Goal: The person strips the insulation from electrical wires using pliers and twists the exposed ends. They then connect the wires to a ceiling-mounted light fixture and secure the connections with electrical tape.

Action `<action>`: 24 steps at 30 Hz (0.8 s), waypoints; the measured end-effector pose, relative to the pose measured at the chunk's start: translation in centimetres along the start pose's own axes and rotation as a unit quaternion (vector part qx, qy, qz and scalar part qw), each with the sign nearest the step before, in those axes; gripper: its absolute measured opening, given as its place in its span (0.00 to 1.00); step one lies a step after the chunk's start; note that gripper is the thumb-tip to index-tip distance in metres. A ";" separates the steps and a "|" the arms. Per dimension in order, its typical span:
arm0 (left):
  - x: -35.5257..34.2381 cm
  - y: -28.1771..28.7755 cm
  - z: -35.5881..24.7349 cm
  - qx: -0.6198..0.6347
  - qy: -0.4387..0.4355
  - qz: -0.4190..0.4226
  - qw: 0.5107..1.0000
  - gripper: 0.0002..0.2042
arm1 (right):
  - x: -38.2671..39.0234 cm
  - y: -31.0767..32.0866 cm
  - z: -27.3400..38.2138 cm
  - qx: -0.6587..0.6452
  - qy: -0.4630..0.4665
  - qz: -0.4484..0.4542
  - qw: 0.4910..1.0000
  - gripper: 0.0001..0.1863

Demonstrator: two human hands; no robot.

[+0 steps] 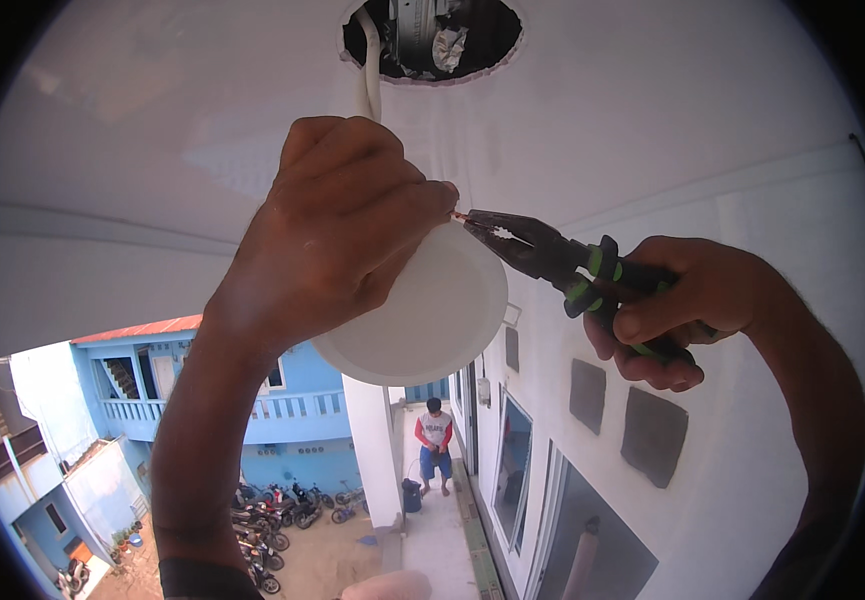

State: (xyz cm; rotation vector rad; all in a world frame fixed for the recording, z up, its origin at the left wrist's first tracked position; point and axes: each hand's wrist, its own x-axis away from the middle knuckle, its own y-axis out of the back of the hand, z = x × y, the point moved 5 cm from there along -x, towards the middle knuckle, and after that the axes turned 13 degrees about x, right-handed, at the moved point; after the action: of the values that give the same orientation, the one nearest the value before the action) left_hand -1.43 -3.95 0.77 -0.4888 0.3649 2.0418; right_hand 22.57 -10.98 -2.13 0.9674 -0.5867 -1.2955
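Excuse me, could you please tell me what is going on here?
Under a hole in the ceiling, a person's left hand pinches a wire while the right hand holds pliers, their tips at the wire's bare end. White cables run from the hole down to the left hand, which partly hides a round white panel. Another person stands on the walkway below.

A pale, smooth ceiling [672,90] spans the upper part of the frame. At right runs a white wall [752,300] with dark grey square patches [654,436]; below them, toward the lower centre, are white-framed windows [514,470]. A light walkway floor [434,550] stretches beside a white pillar [370,450]. At lower left, daylight falls on a blue building [292,465] with a balcony railing [297,405], an orange-red roof [142,328], and motorbikes [297,510] parked on a brown yard [317,560].
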 end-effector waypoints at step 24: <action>-0.2 -1.9 0.2 0.028 0.090 0.007 0.996 0.06 | 3.1 -1.7 1.1 0.701 0.163 -0.552 0.422 0.42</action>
State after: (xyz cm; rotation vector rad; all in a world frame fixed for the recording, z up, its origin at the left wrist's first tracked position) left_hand 0.27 -3.07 0.95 -0.6392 0.5336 2.0004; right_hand 21.39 -14.22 -3.46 3.4193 -0.6574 -1.3724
